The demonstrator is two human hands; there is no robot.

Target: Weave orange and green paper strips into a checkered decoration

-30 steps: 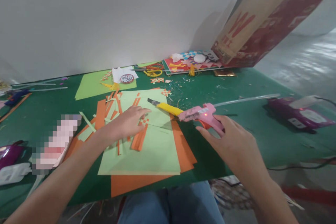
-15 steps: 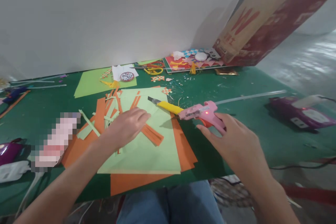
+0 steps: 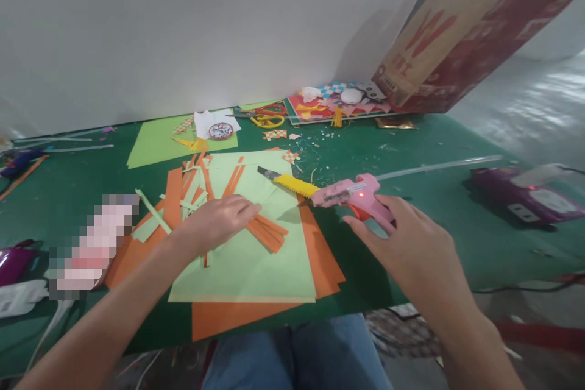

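Observation:
My left hand (image 3: pixel 222 219) is closed over the pale green paper sheet (image 3: pixel 256 274), fingers curled down at a bunch of orange paper strips (image 3: pixel 269 234). Its fingertips are partly hidden. In my right hand (image 3: pixel 414 244) is the handle of a pink hot glue gun (image 3: pixel 350 194), a small red light lit on its body. The thumb stands off from the handle, with the fingers behind it. A clear glue stick (image 3: pixel 439 167) extends from the gun's back. Beside its nozzle lies a yellow utility knife (image 3: pixel 295 185), blade out. Loose orange and green strips (image 3: pixel 194 192) lie past my left hand.
Yellow-handled scissors (image 3: pixel 267 120) and a white paper with a round patterned piece (image 3: pixel 221 130) lie at the back. A paper bag (image 3: pixel 420 42) leans back right. Purple power strip (image 3: pixel 525 198) sits right; a pixelated object (image 3: pixel 94 247) left.
My left hand has shifted slightly down and left, and the orange strips at its fingers have fanned out a little. The glue gun and right hand have barely moved.

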